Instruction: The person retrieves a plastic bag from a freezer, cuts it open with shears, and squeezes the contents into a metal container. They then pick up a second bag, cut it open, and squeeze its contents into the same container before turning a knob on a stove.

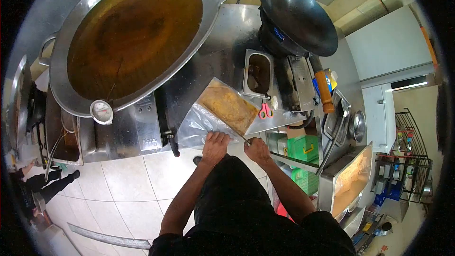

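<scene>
One head-worn camera, facing forward and steeply down at the counter (239,26).
The view looks from above the wearer's own dark clothing (232,199), which fills the bottom centre, with the left hand (216,148) and right hand (257,150) near the middle, close below the lens. It is a very wide view, bowed toward its dark, rounded border: the large pan (213,0) looms near at upper left, the tiled floor (111,180) shows at lower left, and a white cabinet (386,42) stands farther off at right.
</scene>
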`<state>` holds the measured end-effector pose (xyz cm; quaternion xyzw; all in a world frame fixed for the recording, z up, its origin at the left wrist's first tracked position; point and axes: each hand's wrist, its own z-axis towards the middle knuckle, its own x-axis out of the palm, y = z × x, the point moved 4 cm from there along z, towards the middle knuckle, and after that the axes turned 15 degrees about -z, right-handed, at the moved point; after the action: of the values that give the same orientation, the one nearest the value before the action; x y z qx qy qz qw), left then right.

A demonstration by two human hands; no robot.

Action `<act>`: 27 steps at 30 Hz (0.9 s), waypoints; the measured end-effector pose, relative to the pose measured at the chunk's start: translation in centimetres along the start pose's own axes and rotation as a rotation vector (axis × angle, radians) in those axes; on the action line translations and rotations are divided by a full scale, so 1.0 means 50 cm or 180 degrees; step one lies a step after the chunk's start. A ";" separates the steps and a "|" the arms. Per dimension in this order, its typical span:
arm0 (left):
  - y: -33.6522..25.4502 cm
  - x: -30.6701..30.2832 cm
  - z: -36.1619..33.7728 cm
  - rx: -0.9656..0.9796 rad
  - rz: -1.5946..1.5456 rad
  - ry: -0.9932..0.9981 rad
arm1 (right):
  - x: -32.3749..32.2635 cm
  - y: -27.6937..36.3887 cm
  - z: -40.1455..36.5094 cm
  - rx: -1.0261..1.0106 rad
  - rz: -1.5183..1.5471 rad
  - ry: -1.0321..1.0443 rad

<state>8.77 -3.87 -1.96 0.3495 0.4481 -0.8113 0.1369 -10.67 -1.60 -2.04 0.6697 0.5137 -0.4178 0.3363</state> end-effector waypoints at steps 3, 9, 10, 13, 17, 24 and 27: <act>-0.014 0.016 0.009 0.0127 -0.0128 0.0057 | -0.012 0.018 -0.007 -0.0157 -0.0101 -0.0342; -0.043 -0.007 0.029 0.0224 -0.0137 0.0588 | -0.014 -0.002 0.011 -0.0293 -0.0239 -0.0369; -0.042 -0.010 0.030 0.0238 -0.0199 0.0631 | -0.020 0.001 0.009 -0.0291 -0.0236 -0.0334; -0.041 -0.013 0.023 0.0273 -0.0371 0.0782 | -0.011 -0.008 0.006 -0.0727 -0.0267 -0.0798; -0.044 -0.021 0.013 0.0281 -0.0422 0.1019 | 0.001 -0.024 0.010 -0.0754 -0.0424 -0.0709; -0.035 -0.010 -0.013 0.0599 -0.0404 0.0928 | -0.033 -0.020 0.018 -0.0434 -0.0460 0.0206; -0.043 -0.026 -0.014 0.0698 -0.0301 0.0873 | -0.037 -0.028 0.016 -0.0375 -0.0427 0.0120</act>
<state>8.86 -2.22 0.03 0.4483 0.3874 -0.8056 -0.0026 -12.40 -2.72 -0.72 0.6206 0.5873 -0.3957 0.3367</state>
